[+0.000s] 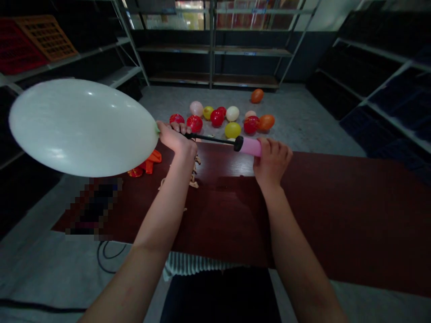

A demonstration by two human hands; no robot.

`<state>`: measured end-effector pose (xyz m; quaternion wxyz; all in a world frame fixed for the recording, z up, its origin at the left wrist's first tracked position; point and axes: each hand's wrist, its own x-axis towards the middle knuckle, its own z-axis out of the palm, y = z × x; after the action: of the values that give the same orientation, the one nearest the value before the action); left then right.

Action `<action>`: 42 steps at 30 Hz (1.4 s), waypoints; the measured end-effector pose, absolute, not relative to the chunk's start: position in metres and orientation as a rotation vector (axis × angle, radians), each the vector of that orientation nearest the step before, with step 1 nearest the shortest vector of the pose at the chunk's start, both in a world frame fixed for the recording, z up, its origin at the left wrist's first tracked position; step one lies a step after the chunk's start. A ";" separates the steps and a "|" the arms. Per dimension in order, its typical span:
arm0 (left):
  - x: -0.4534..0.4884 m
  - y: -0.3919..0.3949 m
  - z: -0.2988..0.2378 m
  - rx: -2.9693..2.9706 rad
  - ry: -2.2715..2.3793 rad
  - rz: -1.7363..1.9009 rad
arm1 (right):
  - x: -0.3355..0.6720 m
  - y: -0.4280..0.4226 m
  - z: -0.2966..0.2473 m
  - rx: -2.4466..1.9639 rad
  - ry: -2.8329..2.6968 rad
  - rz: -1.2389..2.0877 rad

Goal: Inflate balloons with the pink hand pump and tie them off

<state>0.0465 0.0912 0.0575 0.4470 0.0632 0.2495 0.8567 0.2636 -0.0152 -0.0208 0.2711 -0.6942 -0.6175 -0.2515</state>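
A large, inflated white balloon (84, 128) fills the left of the view, its neck pointing right. My left hand (175, 137) is closed around that neck and the near end of a balloon pump, where the exact join is hidden by the fingers. From there the pump's thin black rod runs right into its pink barrel (249, 146), which has a black collar. My right hand (273, 161) is wrapped around the barrel's right end. The pump is held nearly level above a dark red-brown table (215, 233).
Orange and red uninflated balloons (150, 162) lie on the table's left, with beige pieces (194, 181) beside my left forearm. Several inflated balloons (217, 118) rest on the floor beyond. Metal shelves (211, 49) stand behind; a black cable (104, 264) lies at lower left.
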 end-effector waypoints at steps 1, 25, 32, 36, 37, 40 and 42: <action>0.051 0.088 0.059 0.156 0.623 2.103 | 0.262 -0.016 -0.020 -1.881 -1.663 -0.665; 0.080 0.083 0.052 0.324 0.725 2.006 | 0.238 -0.013 -0.018 -1.951 -1.841 -0.587; 0.042 0.103 0.057 0.299 0.717 2.080 | 0.274 -0.010 -0.020 -1.971 -1.739 -0.688; 0.038 0.103 0.062 0.282 0.703 2.108 | 0.276 -0.011 -0.020 -1.974 -1.714 -0.707; 0.039 0.101 0.063 0.280 0.696 2.117 | 0.274 -0.012 -0.020 -1.984 -1.712 -0.702; 0.045 0.095 0.064 0.287 0.679 2.142 | 0.268 -0.013 -0.019 -2.021 -1.738 -0.667; 0.054 0.091 0.061 0.292 0.672 2.134 | 0.264 -0.015 -0.018 -2.010 -1.804 -0.647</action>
<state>0.0535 0.0914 0.0610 0.4284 0.1170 0.2690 0.8546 0.2637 -0.0152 -0.0178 0.1812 -0.7118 -0.6388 -0.2290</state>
